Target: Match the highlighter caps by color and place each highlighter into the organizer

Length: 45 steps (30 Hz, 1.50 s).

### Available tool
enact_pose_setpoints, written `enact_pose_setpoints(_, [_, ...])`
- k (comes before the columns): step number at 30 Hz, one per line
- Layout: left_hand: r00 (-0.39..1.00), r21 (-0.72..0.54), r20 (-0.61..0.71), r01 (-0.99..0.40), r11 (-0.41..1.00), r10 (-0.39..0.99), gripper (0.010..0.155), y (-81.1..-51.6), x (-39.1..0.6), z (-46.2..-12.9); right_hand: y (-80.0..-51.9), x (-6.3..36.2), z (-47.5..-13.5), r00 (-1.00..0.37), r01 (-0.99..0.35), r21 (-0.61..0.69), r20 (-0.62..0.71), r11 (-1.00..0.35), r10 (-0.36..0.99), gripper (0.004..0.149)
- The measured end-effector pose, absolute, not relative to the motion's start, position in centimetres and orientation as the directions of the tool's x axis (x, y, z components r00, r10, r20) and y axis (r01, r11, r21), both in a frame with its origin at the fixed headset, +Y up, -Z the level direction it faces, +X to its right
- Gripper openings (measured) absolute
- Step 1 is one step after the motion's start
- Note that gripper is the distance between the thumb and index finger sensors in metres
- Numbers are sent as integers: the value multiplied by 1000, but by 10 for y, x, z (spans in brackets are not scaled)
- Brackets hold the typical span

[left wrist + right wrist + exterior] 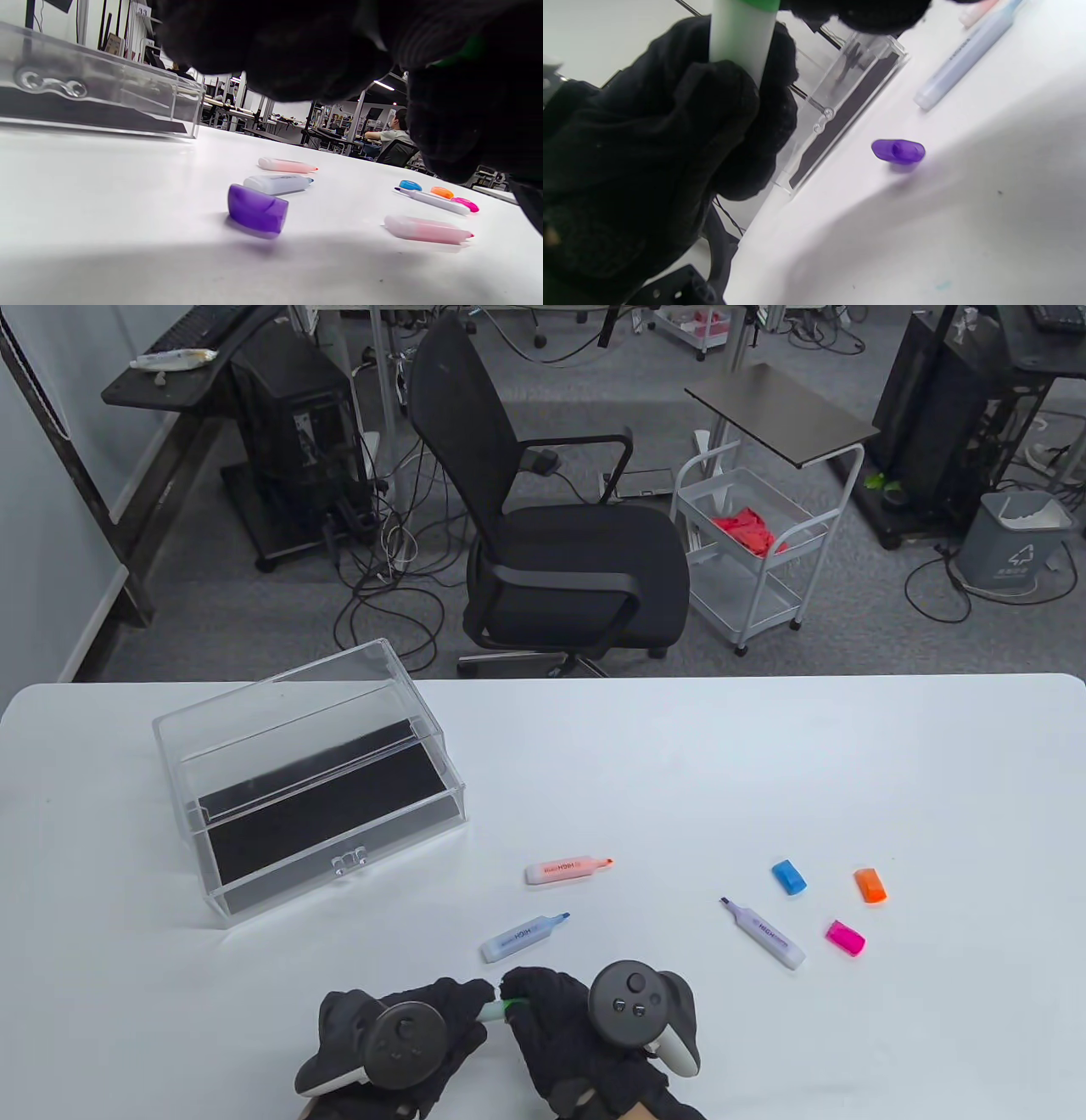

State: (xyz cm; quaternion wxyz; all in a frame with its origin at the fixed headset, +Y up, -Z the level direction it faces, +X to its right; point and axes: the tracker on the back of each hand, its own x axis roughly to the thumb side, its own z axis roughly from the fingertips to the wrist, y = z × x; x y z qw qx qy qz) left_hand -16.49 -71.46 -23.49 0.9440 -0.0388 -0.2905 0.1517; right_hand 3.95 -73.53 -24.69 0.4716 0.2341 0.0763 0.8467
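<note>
Near the table's front edge my left hand (465, 1014) grips the pale barrel of a green highlighter (490, 1011). My right hand (528, 991) pinches the green cap (515, 1003) at the barrel's end. The right wrist view shows the barrel (740, 38) inside the left glove. An orange highlighter (567, 869), a blue one (522, 939) and a purple one (764, 933) lie uncapped. Blue cap (789, 876), orange cap (870, 886) and pink cap (845, 937) lie at the right. A purple cap (256, 208) and a pink highlighter (426, 230) lie under my hands, hidden in the table view.
The clear acrylic organizer (310, 789) with a black floor stands at the table's left, its front with a small handle (349, 861) facing me. Beyond the table's far edge stand a black office chair (560, 551) and a white cart (751, 551).
</note>
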Motion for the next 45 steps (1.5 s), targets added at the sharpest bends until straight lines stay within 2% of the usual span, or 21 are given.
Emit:
enact_pose_setpoints(2, [785,-159,539,-259,953,304,57,-715,-165,-236,-733,39,-246,-482,-739,337,342,-584,807,50])
enact_pose_setpoints(8, [798,-160,532,-232,960,281,56,-717,-165,-236,-736,38,-246,-482,-723,372,332,-582,811,52])
enact_pose_setpoints(13, [813,-124,520,-232,965,262,57,-715,-168,-235,-731,41,-244,-531,-730,295,323,-617,783,60])
enact_pose_setpoints(17, [852,-105,476,-194,976,220,57,-718,-177,-242,-726,46,-241,-679,-652,172,303,-739,669,69])
enact_pose_setpoints(20, [873,-112,424,-212,971,239,57,-720,-187,-252,-719,47,-239,-767,-581,78,283,-810,577,70])
enact_pose_setpoints(24, [929,-93,313,-174,980,195,57,-717,-204,-276,-713,46,-236,-822,-520,18,261,-854,506,69])
enact_pose_setpoints(32, [996,4,66,-61,998,61,58,-692,-247,-333,-714,46,-237,-845,-483,36,244,-875,476,69])
enact_pose_setpoints(38, [995,-32,-95,-13,999,10,59,-686,-283,-379,-717,42,-238,-862,-446,55,244,-894,445,69])
enact_pose_setpoints(45, [983,-102,-174,40,994,-57,60,-700,-302,-411,-720,41,-241,-857,-455,81,231,-887,461,69])
